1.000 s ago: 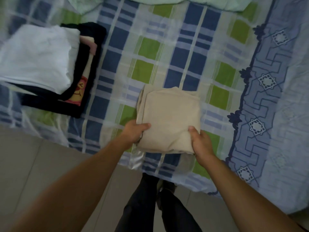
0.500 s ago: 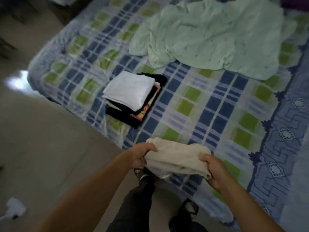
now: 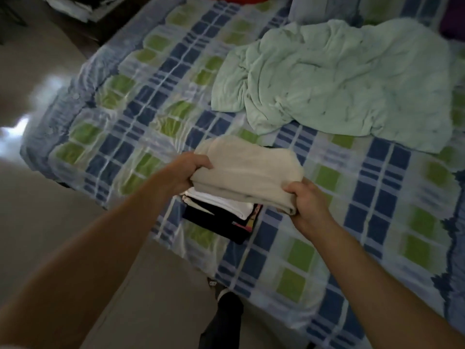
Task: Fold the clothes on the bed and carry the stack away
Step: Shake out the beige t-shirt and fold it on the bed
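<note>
folding looks mostly finished, by my reading. left hand (image 3: 187,170) and right hand (image 3: 305,201) each have their fingers curled tight around an end of the folded beige garment (image 3: 249,170), held just over the stack of folded clothes (image 3: 226,212) near the bed's (image 3: 141,102) edge; whether it touches the white top layer is hard to tell. left to do: set it down, deal with the crumpled mint-green cloth (image 3: 339,79) lying unfolded farther up, then carry the stack off.
</note>
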Action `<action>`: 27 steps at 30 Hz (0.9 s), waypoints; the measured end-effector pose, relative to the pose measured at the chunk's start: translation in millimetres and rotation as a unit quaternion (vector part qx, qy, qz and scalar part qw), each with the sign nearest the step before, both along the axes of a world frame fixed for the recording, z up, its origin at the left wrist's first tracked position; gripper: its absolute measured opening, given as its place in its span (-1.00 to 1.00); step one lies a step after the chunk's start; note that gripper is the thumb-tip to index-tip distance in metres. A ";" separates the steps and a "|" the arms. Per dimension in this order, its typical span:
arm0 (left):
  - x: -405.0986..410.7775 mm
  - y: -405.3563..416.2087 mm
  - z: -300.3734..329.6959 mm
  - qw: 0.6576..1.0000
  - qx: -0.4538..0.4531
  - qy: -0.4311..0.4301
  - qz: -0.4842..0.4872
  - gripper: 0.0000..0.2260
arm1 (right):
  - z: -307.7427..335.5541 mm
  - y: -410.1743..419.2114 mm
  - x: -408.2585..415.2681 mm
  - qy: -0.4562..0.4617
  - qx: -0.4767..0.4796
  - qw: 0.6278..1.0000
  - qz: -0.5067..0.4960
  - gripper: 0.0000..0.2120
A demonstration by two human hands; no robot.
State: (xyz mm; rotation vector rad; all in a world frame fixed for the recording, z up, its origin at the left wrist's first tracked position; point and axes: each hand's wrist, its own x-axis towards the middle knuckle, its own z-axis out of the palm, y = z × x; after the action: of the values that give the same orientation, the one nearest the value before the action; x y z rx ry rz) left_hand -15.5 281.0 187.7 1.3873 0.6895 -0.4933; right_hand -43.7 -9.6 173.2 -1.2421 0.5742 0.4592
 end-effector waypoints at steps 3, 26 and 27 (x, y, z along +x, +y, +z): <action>36.9 43.7 -53.4 1.000 0.020 0.001 0.010 -0.59 | -42.4 45.2 21.9 -0.007 -0.048 0.999 0.011 -0.68; -18.5 65.8 -201.5 0.888 0.446 -0.057 -0.101 -0.58 | -183.3 90.0 -36.5 0.109 -0.238 0.956 0.132 -0.76; -16.8 67.7 -202.7 0.885 0.448 -0.069 -0.107 -0.52 | -184.9 86.0 -35.7 0.097 -0.264 0.952 0.116 -0.72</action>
State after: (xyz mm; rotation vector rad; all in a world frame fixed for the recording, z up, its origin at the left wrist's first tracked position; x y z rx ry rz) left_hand -32.3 348.6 -15.0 2.3669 0.6736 -0.2302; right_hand -79.3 76.4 -11.6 -1.8018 0.7517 0.6573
